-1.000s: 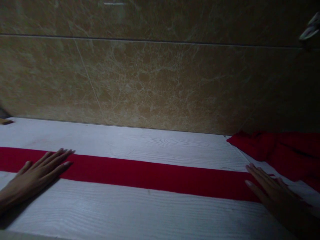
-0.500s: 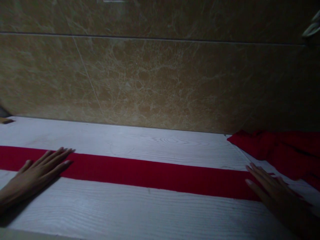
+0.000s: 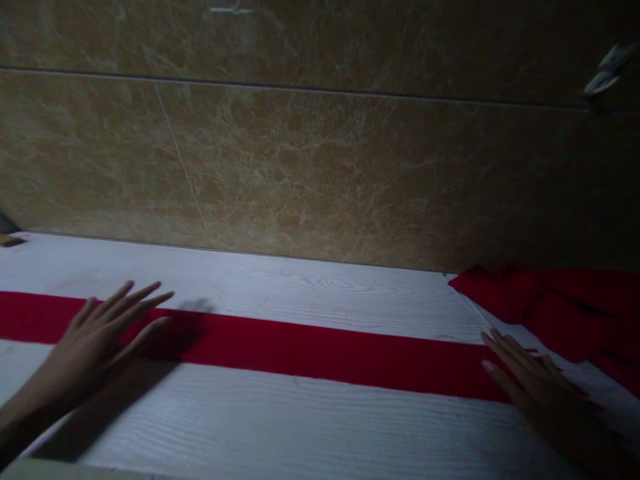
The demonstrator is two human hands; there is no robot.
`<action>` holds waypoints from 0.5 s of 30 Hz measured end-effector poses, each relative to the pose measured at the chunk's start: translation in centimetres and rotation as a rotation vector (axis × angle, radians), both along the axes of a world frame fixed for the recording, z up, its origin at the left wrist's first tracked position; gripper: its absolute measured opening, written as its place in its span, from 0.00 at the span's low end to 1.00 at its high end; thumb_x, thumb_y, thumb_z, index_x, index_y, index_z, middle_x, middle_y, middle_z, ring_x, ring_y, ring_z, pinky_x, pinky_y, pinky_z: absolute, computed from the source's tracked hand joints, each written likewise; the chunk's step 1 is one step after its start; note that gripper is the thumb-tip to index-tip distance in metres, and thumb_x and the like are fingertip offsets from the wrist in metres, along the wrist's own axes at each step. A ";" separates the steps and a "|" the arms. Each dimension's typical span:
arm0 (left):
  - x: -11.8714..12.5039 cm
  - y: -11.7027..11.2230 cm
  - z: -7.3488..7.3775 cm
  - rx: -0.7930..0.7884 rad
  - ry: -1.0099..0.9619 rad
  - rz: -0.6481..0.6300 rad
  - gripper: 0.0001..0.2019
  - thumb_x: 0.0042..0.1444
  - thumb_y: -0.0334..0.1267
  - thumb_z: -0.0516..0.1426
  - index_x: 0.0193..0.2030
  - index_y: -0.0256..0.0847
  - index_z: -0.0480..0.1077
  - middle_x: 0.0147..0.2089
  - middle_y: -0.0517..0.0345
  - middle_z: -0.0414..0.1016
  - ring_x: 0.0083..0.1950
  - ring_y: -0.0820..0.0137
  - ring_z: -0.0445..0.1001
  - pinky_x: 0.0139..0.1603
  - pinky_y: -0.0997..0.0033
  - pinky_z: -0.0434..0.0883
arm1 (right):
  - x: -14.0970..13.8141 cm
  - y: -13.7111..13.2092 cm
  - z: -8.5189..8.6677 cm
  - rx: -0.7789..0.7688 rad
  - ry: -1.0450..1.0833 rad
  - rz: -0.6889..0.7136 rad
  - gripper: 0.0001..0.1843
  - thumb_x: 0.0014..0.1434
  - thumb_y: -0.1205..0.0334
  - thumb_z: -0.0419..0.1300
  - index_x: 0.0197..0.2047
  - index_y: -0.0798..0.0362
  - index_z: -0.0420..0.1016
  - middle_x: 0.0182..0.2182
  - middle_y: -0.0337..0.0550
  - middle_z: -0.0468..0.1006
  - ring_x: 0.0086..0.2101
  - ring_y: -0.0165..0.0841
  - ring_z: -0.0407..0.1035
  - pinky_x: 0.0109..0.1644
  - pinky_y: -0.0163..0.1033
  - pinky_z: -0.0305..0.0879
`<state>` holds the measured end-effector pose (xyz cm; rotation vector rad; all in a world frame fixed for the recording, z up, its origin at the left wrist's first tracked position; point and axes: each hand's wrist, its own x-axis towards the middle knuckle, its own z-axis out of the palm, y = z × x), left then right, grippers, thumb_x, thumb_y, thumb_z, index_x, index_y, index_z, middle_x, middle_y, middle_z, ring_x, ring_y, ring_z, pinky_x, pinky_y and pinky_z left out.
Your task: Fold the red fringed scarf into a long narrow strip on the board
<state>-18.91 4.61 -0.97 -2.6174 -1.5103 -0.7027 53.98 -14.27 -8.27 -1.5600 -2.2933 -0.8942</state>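
A long, narrow band of red cloth (image 3: 310, 350) lies flat across a white wood-grain tabletop (image 3: 280, 427), running left to right. My left hand (image 3: 107, 330) hovers just above the band's left part, fingers stretched and spread, casting a shadow on the cloth. My right hand (image 3: 537, 387) rests flat on the band's right end, fingers straight and together. Neither hand holds anything.
A bunched heap of red cloth (image 3: 555, 307) lies at the right, against a brown marble-tiled wall (image 3: 310, 167) that rises at the table's far edge. A pale metal fitting (image 3: 603, 77) sticks out at the upper right. A small dark object (image 3: 10, 240) sits at the far left.
My left hand has lifted off the red band and shifted a little right, fingers spreading. My right hand has stayed flat on the band's right end.
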 end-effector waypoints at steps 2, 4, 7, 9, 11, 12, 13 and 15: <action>5.2 -1.2 1.7 0.044 0.046 0.003 0.27 0.67 0.58 0.48 0.72 0.69 0.54 0.77 0.80 0.51 0.78 0.48 0.47 0.76 0.27 0.42 | 0.3 -0.1 0.1 -0.004 -0.014 -0.038 0.26 0.66 0.69 0.44 0.52 0.43 0.80 0.67 0.47 0.69 0.70 0.54 0.52 0.66 0.77 0.51; 10.4 -2.4 3.0 0.018 0.114 -0.070 0.26 0.69 0.58 0.48 0.70 0.60 0.62 0.75 0.70 0.58 0.78 0.51 0.51 0.75 0.30 0.47 | -0.2 0.0 0.8 -0.020 -0.036 -0.083 0.26 0.66 0.67 0.43 0.51 0.43 0.81 0.63 0.49 0.73 0.68 0.57 0.56 0.66 0.80 0.45; 16.2 -3.9 3.5 -0.080 0.173 -0.212 0.26 0.70 0.58 0.47 0.72 0.59 0.59 0.76 0.62 0.56 0.78 0.51 0.48 0.75 0.33 0.49 | -3.2 0.6 2.6 -0.089 -0.011 -0.119 0.29 0.69 0.65 0.39 0.52 0.45 0.82 0.63 0.51 0.73 0.66 0.57 0.59 0.66 0.80 0.45; 18.5 -4.8 3.1 -0.163 0.196 -0.275 0.27 0.71 0.57 0.47 0.74 0.61 0.53 0.77 0.61 0.53 0.78 0.50 0.47 0.74 0.33 0.50 | -6.6 1.4 3.7 -0.123 0.090 -0.153 0.30 0.71 0.62 0.36 0.58 0.47 0.78 0.65 0.51 0.70 0.68 0.54 0.57 0.67 0.77 0.49; 19.9 -5.6 2.4 -0.235 0.217 -0.305 0.29 0.71 0.57 0.47 0.75 0.62 0.47 0.77 0.61 0.49 0.78 0.50 0.45 0.74 0.32 0.50 | -10.6 2.5 4.6 -0.146 0.215 -0.215 0.30 0.73 0.54 0.39 0.69 0.52 0.67 0.69 0.52 0.63 0.69 0.52 0.55 0.67 0.73 0.54; 20.3 -5.9 2.0 -0.256 0.221 -0.318 0.29 0.71 0.57 0.47 0.75 0.63 0.45 0.78 0.61 0.47 0.78 0.50 0.44 0.74 0.31 0.49 | -12.6 3.1 5.0 -0.174 0.261 -0.230 0.30 0.73 0.51 0.40 0.72 0.52 0.61 0.71 0.51 0.60 0.69 0.50 0.54 0.68 0.72 0.54; 20.6 -6.1 1.6 -0.266 0.223 -0.326 0.30 0.71 0.58 0.47 0.76 0.63 0.43 0.78 0.61 0.45 0.78 0.50 0.43 0.75 0.31 0.47 | -14.5 3.6 5.2 -0.214 0.293 -0.233 0.31 0.74 0.49 0.40 0.74 0.50 0.58 0.72 0.49 0.57 0.70 0.48 0.52 0.69 0.71 0.53; 20.8 -6.5 0.8 -0.269 0.223 -0.332 0.31 0.70 0.58 0.48 0.76 0.62 0.41 0.78 0.60 0.43 0.79 0.51 0.41 0.75 0.32 0.43 | -17.6 4.4 5.4 -0.305 0.318 -0.220 0.31 0.74 0.47 0.39 0.75 0.47 0.54 0.73 0.45 0.53 0.72 0.46 0.48 0.71 0.70 0.50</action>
